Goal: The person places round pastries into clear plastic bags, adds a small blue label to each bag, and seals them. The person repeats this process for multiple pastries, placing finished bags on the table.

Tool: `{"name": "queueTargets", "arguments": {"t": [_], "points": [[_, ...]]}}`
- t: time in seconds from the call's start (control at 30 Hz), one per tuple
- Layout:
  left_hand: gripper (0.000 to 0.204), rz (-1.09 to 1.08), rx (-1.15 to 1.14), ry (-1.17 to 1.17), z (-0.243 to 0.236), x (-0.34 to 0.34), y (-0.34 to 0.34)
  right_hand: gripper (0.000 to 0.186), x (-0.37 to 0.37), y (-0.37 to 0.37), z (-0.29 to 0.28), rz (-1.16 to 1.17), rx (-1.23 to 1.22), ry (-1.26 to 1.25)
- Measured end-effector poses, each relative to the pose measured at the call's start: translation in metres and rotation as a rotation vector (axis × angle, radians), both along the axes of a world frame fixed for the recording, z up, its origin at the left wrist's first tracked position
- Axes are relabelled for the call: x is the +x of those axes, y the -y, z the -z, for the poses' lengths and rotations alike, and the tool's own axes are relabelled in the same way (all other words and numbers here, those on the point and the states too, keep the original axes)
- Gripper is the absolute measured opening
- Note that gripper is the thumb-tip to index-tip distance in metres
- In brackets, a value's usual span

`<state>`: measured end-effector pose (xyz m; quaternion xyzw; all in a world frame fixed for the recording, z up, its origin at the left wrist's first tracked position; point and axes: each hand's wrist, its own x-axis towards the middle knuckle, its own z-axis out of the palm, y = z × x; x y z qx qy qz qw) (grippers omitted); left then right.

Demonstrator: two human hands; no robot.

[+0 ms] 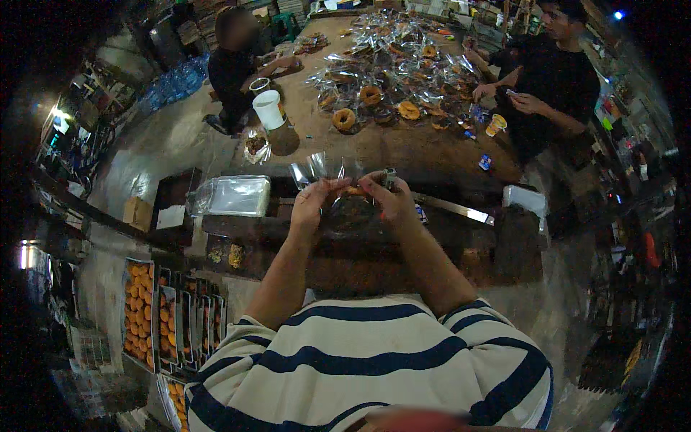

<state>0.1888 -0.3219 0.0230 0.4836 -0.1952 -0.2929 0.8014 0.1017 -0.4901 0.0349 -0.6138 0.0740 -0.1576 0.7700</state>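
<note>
Centred in the head view, my left hand (312, 200) pinches a clear plastic bag (322, 170) with a ring doughnut (353, 190) in or behind it. My right hand (383, 196) is closed on the other side of the same bag, thumb toward the middle. The doughnut is mostly hidden by film and fingers. A stack of flat clear bags (236, 194) lies left of my hands. A long metal bar (453, 209) and a pale plastic packet (523, 201) lie to the right.
Many bagged doughnuts (371, 94) cover the worktable (314, 142), beside a white bucket (266, 109) and a crumpled bag (256, 146). Two people (237, 72) (554, 108) work at either side. Trays of orange-brown doughnuts (139, 313) stand low at my left; a cardboard box (136, 212) is farther left.
</note>
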Motion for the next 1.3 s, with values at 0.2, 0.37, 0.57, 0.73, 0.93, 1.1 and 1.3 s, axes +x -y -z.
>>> {"name": "queueTargets", "arguments": {"t": [0.2,0.37,0.57,0.73,0.93,1.1,1.3], "points": [[0.051,-0.072,0.009,0.023,0.02,0.013,0.02,0.021,0.033,0.012,0.024,0.227,-0.752,0.433],[0.059,-0.21,0.119,0.531,0.012,0.033,0.009,0.019,0.035,0.008,0.023,-0.277,-0.294,0.235],[0.08,-0.531,0.332,0.753,-0.004,-0.015,-0.001,0.012,0.026,-0.019,0.013,-0.369,0.317,0.081],[0.046,-0.187,0.196,0.141,-0.008,-0.034,-0.032,0.015,-0.004,-0.033,0.005,-0.207,-0.089,0.099],[0.017,-0.258,0.024,0.282,0.01,-0.055,-0.053,0.022,-0.029,-0.069,0.008,0.061,-0.359,0.249],[0.041,-0.21,0.212,0.099,0.013,-0.071,-0.054,0.033,-0.04,-0.062,0.016,0.012,-0.384,0.094],[0.065,-0.256,-0.011,-0.104,0.016,-0.068,-0.028,0.032,-0.048,-0.035,0.019,0.005,-1.008,-0.137]]}}
